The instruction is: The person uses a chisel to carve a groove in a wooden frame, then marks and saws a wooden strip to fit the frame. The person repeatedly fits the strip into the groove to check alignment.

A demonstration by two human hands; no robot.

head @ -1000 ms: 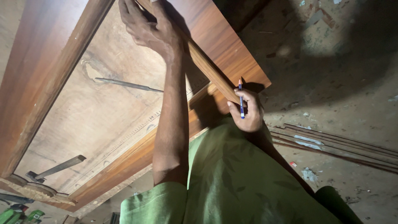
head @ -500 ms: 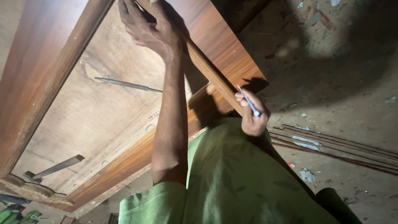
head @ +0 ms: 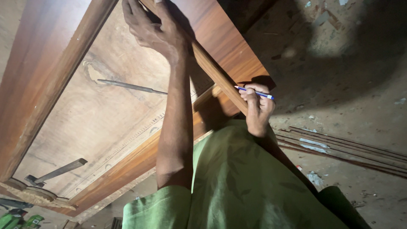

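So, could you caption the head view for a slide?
Left hand steadies a wooden strip on a panel; right hand holds a pen.

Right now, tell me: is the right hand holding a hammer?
No, the right hand grips a blue pen against the wooden strip; the hammer lies apart on the panel.

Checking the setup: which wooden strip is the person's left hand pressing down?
The narrow diagonal strip crossing the panel, under the left hand. The wide frame strips at the panel's edges lie untouched.
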